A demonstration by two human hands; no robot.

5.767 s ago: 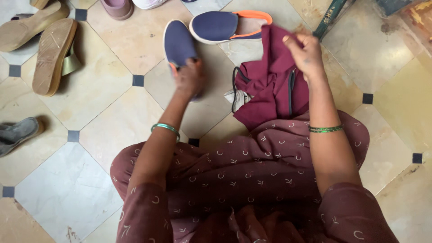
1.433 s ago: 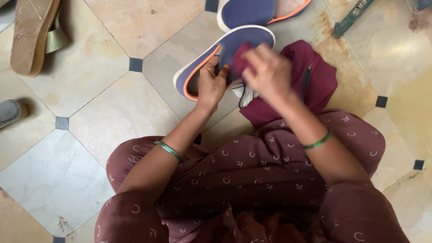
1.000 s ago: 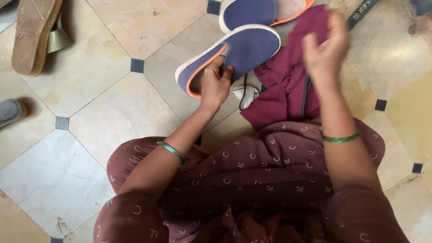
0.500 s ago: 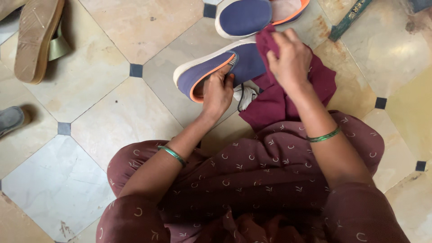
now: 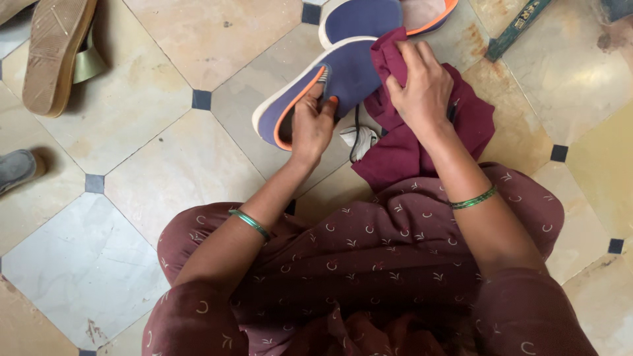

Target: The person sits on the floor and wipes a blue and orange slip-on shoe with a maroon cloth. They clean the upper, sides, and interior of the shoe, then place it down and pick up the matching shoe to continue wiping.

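The left hand [image 5: 313,125] has a closed grip on a navy slip-on shoe [image 5: 316,89] with an orange lining and a pale sole, fingers curled over the edge of its opening and the thumb inside it. The shoe is tipped on its side, heel toward the near left and toe toward the far right, held just above the tiled floor [image 5: 165,171] in front of the person's knees. The right hand [image 5: 422,86] is bunched around a fold of maroon cloth [image 5: 422,145], its grip closed on the fabric and pressing it against the toe end of the held shoe. The remainder of the cloth trails down to the near right and lies on the floor against the person's patterned maroon skirt [image 5: 369,264]. A small white tag with a dark cord [image 5: 359,138] shows between the two hands, beneath the shoe.

Just beyond the held shoe, at the far edge, lies a second navy shoe [image 5: 382,16] with its orange-lined opening facing right. At the far left a tan wedge sandal [image 5: 56,56] rests sole up, and a grey shoe [image 5: 16,171] pokes in from the left edge. A green strip [image 5: 521,26] lies at the far right. Each wrist wears a green bangle [image 5: 249,223].
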